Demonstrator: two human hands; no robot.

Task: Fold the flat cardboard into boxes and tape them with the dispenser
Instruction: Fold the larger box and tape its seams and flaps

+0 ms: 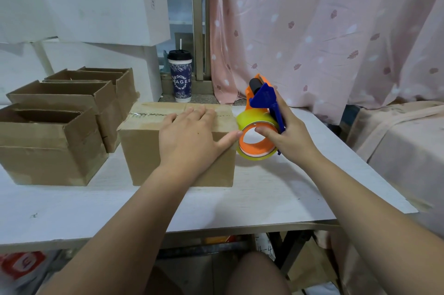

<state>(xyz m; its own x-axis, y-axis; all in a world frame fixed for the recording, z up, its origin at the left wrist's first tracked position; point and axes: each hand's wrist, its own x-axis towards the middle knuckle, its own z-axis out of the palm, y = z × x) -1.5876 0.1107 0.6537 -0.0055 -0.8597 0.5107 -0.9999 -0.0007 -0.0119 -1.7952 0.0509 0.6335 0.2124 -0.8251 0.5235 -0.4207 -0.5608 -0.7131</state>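
Pressing your left hand [192,131], fingers straight, on the box [144,153] on the counter [216,205], your right hand [290,133] grips the dispenser [260,100] beside it. Its seam looks taped; three open boxes [48,148] wait alongside.

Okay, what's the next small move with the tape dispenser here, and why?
Probably draw the dispenser down the box's right end and tear the tape: the right hand holds it at that edge, and the left hand lies flat on the top.
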